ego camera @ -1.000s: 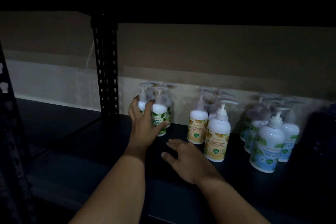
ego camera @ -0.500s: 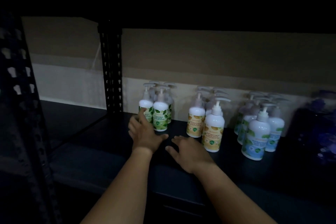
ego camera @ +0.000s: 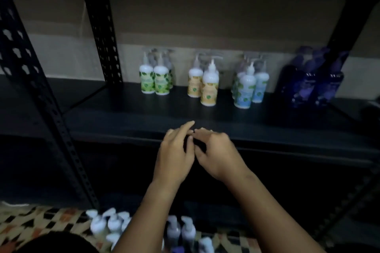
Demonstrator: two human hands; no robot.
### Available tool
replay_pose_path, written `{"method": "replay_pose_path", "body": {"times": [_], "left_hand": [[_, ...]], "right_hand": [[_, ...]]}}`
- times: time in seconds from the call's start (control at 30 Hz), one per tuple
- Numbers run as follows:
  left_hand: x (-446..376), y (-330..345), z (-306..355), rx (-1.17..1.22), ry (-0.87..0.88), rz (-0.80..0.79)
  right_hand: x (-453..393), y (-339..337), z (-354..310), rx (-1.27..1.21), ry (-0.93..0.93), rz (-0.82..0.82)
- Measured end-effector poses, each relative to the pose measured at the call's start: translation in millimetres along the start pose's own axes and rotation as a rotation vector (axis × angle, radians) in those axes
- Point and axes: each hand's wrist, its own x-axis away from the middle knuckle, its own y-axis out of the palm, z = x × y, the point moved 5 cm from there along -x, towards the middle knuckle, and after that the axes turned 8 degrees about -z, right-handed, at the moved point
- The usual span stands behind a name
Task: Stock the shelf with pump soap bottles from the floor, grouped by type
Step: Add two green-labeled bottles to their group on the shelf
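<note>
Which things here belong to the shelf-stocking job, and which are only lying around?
Job: green-label bottles, yellow-label bottles, blue-label bottles, dark purple bottles, shelf board, pump bottles on the floor.

Not the job: patterned floor covering, perforated upright.

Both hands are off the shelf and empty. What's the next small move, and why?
Probably lower one hand to the white pump bottles on the floor and pick one up. The left hand and right hand hold nothing and hover at the shelf front edge, the green, orange and blue groups stand sorted, and unstocked bottles remain below.
</note>
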Motion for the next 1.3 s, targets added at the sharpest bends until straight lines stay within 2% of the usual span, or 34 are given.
{"method": "replay_pose_path", "body": {"times": [0.07,0.1,0.17,0.23,0.37,0.47,0.6,0.83,1.0,1.3], "left_hand": [[41.6,8.5,-0.6,0.063,0.044,0.155],[60.4,18.9,-9.5,0.093,0.013,0.15],[94.1,51.8,-42.5,0.132,-0.131,-0.009],[125.0,88.0,-79.7,0.106,-0.27,-0.247],[163.5,141.2,-130.2,-0.143,-0.369,-0.625],[172.4,163.8,-151.9,-0.377,-0.349,-0.785],[178.7,194.1,-175.3,-0.533,-0.352,-0.929],[182.1,227.8,-206.5,-0.778,-0.226,-1.094],[177.7,240.7,-213.7,-0.837,-0.214,-1.101],[179.0,247.7,-214.1,-0.904,-0.22,-1.12]], "right_hand": [[35.5,1.4,4.4,-0.066,0.032,0.15],[52.5,7.9,9.9,-0.087,0.063,0.188],[80.2,37.5,31.7,-0.159,0.172,0.111],[104.7,82.2,65.9,-0.249,0.338,-0.084],[153.3,167.3,128.0,-0.294,0.617,-0.406],[176.3,211.2,148.5,-0.289,0.693,-0.526],[190.5,254.4,166.0,-0.319,0.735,-0.598],[197.5,292.3,176.5,-0.393,0.761,-0.566],[199.4,311.8,179.2,-0.43,0.767,-0.462],[208.9,323.6,183.6,-0.432,0.693,-0.405]]}}
